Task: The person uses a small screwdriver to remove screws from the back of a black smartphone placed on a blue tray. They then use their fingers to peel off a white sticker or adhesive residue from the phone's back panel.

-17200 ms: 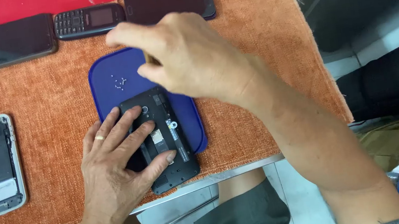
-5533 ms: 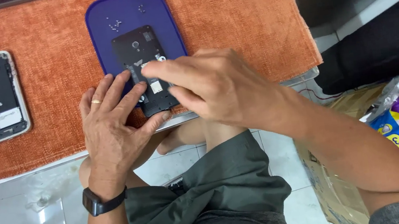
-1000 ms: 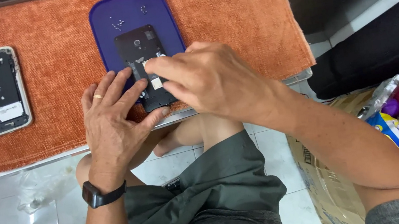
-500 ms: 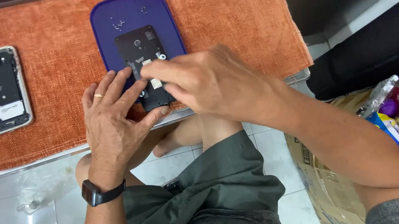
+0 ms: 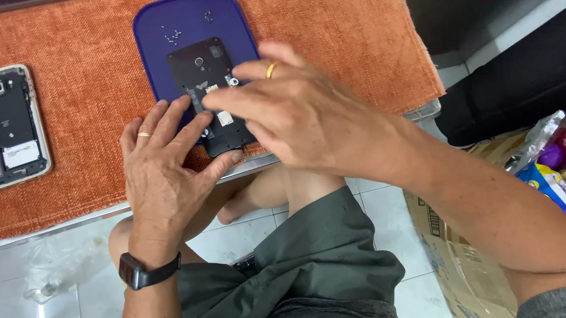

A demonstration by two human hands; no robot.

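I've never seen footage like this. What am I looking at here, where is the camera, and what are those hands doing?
There is no machine here: the camera sits on a person's head and looks down past their lap, so you see their own two bare hands. The left hand, with a ring and a dark wristwatch, steadies the lower edge of an opened black phone whose back cover is off. The right hand, also ringed, reaches across it with fingertips on the phone's exposed inside. The phone lies on a blue oval tray, which sits on an orange cloth covering a small table. Farther left on the cloth lies a second opened phone with a pale frame. More dark phones peek in at the top edge.
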